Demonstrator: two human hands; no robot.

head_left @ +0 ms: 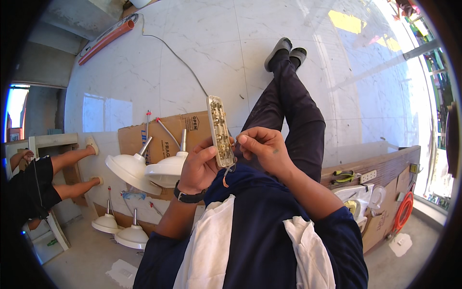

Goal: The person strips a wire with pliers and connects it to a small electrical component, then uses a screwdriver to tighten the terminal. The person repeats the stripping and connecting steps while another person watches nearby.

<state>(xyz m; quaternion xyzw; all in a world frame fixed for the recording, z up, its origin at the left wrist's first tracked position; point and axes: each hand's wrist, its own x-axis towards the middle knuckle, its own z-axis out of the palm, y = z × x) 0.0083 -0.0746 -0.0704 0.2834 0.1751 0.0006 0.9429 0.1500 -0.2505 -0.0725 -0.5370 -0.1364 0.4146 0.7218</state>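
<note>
Open strip (220, 132): raised before you, your left hand (198, 163) wrapped around its lower end.
Right hand (263, 148): fingertips pinched narrow just beside it; gripping what, I can't tell.
Handling: best brace it level, lest parts shift.
Strip housing: metal contacts (216, 110) inside.
Cardboard (196, 135): white lampshades (130, 169) lying over it.

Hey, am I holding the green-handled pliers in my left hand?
No, your left hand holds an open white power strip, while the pliers lie off to your right.
</note>
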